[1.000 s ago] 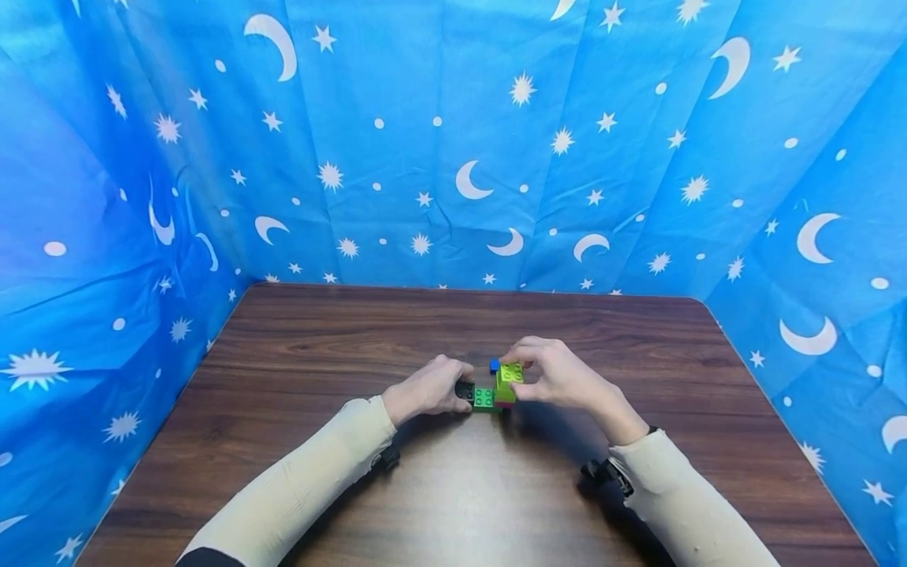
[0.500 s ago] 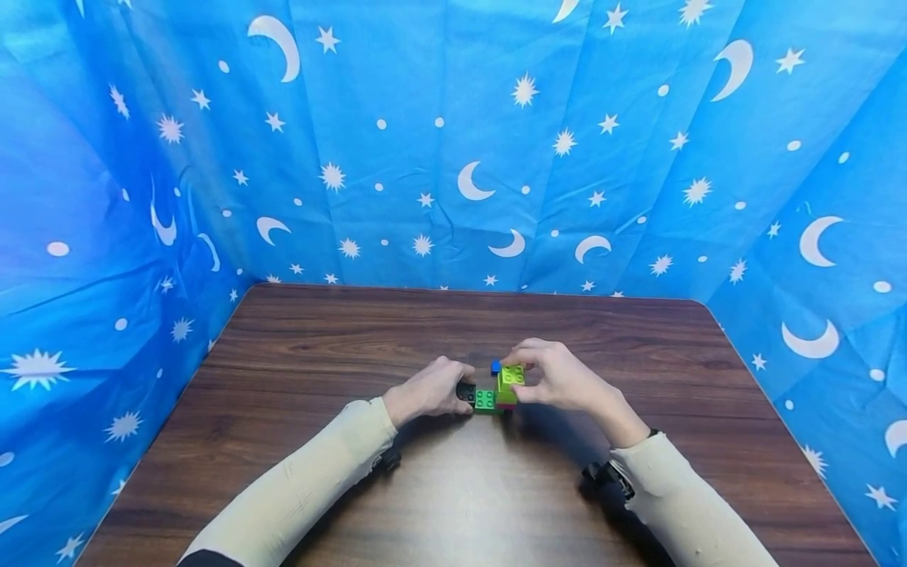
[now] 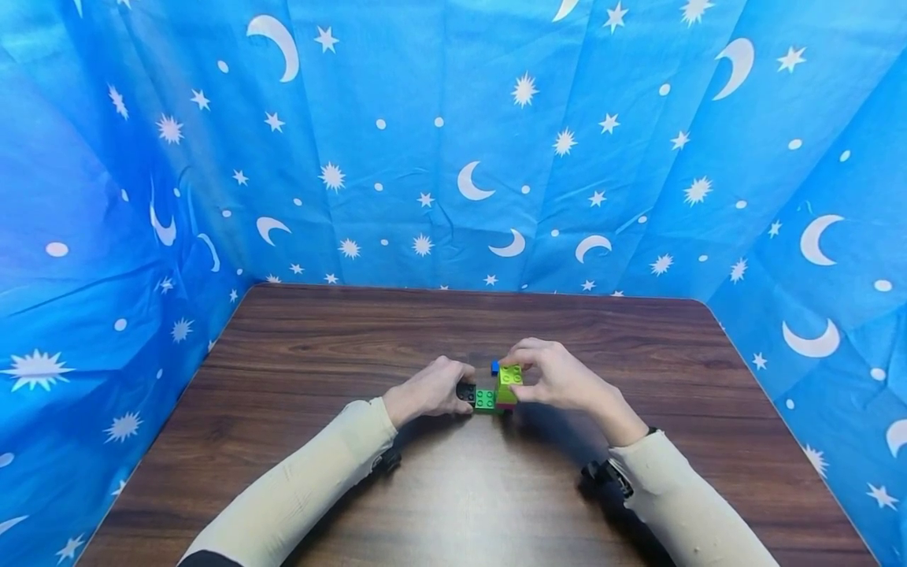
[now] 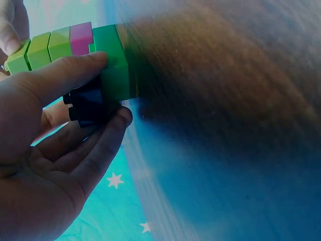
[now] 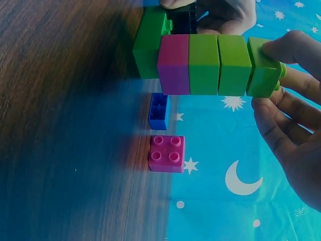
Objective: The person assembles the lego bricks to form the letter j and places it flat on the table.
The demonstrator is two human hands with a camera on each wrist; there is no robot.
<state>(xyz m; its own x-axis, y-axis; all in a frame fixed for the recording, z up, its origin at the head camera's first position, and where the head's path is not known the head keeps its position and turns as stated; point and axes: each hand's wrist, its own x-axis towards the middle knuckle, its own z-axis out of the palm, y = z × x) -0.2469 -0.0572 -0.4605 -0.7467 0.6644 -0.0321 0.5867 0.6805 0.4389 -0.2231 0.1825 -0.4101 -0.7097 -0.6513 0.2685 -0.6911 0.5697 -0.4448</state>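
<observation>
Lime-green top block (image 5: pixel 263 68): pinched between the thumb and fingers of my right hand (image 3: pixel 556 374), which are parted by roughly the block's width. Below that grip, in one upright column, come two more lime-green blocks (image 5: pixel 219 80), a pink block (image 5: pixel 173 65) and, lowest, a green block (image 3: pixel 485 400) near the table (image 3: pixel 340 331). My left hand (image 3: pixel 428 387) has thumb and fingers curled around a black block (image 3: pixel 465 392) close beside the green one, the thumb tip also at the green block; whether those two are joined cannot be told. Lower than my right fingers, beyond the column, a blue block (image 5: pixel 159 111) and a loose pink block (image 5: pixel 167 154) lie apart on the table.
</observation>
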